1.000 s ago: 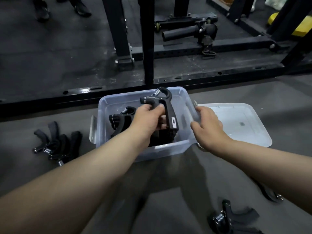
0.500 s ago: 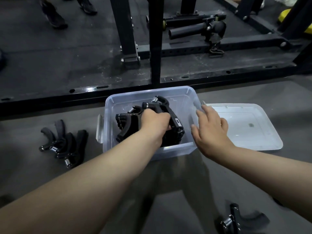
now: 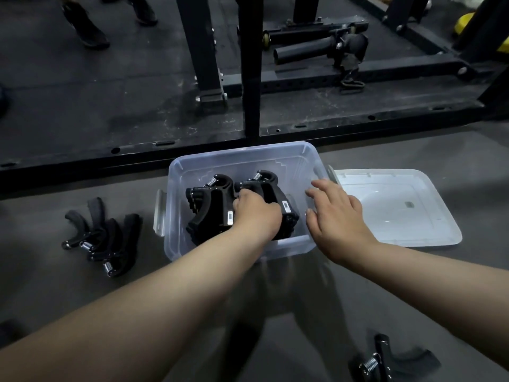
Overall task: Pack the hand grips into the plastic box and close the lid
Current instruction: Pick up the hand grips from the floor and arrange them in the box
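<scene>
Left hand (image 3: 256,213) clenched on rigid, sprung hand grip (image 3: 272,188) inside plastic box (image 3: 239,155); right hand (image 3: 337,219) released, fingers spread over box rim. Judged light; hold by handle.

Before me, black hand grips (image 3: 209,208) stand packed in the clear, open plastic box (image 3: 242,154). Its lid (image 3: 399,216) lies flat just right of it, and loose grips (image 3: 104,241) lie to my left on the floor (image 3: 41,271).

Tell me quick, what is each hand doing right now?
Left hand: closed around a hand grip inside the plastic box.
Right hand: open, fingers spread by the box's right wall, holding nothing.
</scene>
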